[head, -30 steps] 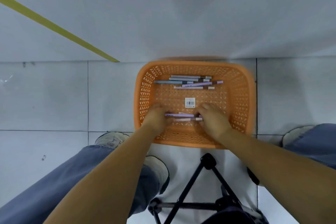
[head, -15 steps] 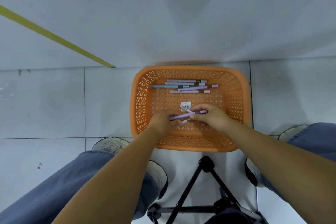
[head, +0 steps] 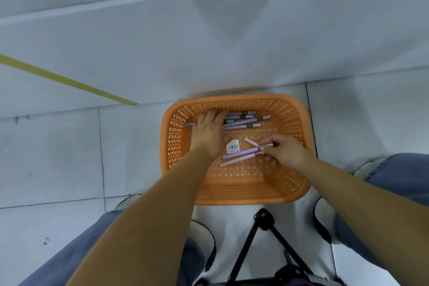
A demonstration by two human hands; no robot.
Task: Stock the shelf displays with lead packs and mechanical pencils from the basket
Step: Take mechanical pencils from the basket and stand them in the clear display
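Our left hand [head: 209, 131] lies spread on far pencils [head: 246, 121] in the basket [head: 232, 197]; our right hand [head: 286, 150] pinches lilac pencils [head: 241, 153].

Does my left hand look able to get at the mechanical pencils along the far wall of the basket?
Probably yes. The left hand rests on that row of pencils, nothing covers them, and the right hand holds the purple pencils apart, nearer you.

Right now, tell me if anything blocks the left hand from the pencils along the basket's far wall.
Nothing visible does. The left hand rests on the left ends of the far pencils in the basket, with no gap between them. The right hand pinches lilac pencils nearer the person, clear of that row.
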